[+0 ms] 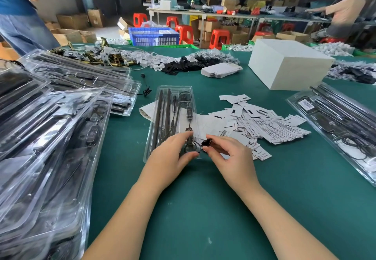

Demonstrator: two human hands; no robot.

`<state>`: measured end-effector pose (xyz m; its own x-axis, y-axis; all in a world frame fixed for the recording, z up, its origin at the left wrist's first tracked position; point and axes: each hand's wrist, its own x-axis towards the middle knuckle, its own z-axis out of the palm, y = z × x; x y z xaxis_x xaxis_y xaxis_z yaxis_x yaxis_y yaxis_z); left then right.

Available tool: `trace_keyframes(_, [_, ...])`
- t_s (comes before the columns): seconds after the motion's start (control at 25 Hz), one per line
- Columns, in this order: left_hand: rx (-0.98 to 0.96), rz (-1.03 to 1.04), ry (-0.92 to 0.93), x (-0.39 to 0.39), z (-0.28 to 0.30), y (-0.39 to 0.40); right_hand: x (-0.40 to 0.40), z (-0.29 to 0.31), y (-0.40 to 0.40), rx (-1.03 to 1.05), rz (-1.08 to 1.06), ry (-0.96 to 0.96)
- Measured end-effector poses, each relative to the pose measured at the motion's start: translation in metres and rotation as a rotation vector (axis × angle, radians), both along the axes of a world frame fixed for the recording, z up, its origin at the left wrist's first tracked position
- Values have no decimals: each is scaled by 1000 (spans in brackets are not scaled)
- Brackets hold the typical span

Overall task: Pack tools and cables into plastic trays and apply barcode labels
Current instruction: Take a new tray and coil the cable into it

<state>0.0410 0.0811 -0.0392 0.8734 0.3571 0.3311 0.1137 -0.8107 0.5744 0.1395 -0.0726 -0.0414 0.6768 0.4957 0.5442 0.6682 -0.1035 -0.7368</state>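
Tray loading at the green counter (203,208): both hands on one clear tray

Filled trays (50,137) are stacked at far left. The open plastic tray (151,137) lies at centre, holding dark rods (160,115) and a cable (188,115). Left hand (173,154) presses fingers onto the tray's near end; right hand (227,156) pinches a small black plug (207,143) beside the tray. Barcode labels (260,121) lie scattered right of it

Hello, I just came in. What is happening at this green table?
A person is packing a clear plastic tray holding long dark rods and a black cable. The left hand steadies the tray's near end; the right hand pinches a small black plug beside it. White barcode labels lie loose to the right.
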Motion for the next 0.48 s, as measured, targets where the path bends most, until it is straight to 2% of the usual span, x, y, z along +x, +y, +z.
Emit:
trace_keyframes(0.12, [200,17,78,3,3,-6,-2,3,4,115,-5,248])
trace_keyframes(0.24, [180,23,88,3,4,-8,-2,6,8,175,65,557])
trace_keyframes(0.32, [146,35,80,3,4,-8,-2,10,12,96,87,664])
trace_keyframes(0.48, [139,26,51,3,3,-9,11,22,26,-175,60,709])
